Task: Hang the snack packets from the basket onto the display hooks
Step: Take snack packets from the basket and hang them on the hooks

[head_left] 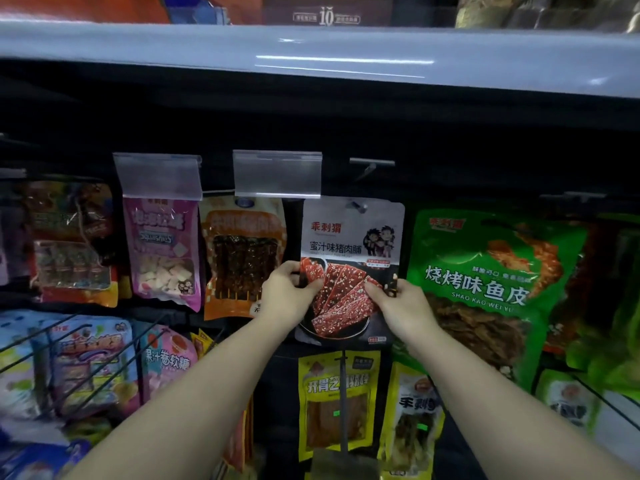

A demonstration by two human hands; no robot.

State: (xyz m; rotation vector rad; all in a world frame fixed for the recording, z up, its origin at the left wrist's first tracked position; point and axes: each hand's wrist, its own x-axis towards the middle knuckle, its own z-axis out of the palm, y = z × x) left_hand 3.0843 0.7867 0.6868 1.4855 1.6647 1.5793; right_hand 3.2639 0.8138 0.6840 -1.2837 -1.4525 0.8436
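Both hands hold one snack packet between them. The left hand (289, 292) pinches the left edge of the grey-and-white pork jerky packet (351, 265), thumb on the front, fingers curled behind. The right hand (398, 303) grips the right edge the same way, thumb lying across the printed meat slices. The packet hangs upright and flat to the camera, its top hole at the tip of a metal display hook (356, 205); whether the hook has passed through the hole cannot be told.

Just to its left hangs an orange packet (242, 258) with dark strips in a window, then a pink packet (162, 251) of pale cubes, each under a clear plastic price-tag holder (277, 173). To the right hangs a large green fish-skin packet (485, 292), its edge just beside the right hand. Below the held packet hangs a yellow packet (337, 403) on a lower hook.

At lower left a black wire basket (69, 344) holds blue and pink sweet bags. The backing behind the hooks is dark and dim. Above runs a pale grey shelf edge (311, 53), glossy with light reflections, and boxed goods stand on it.
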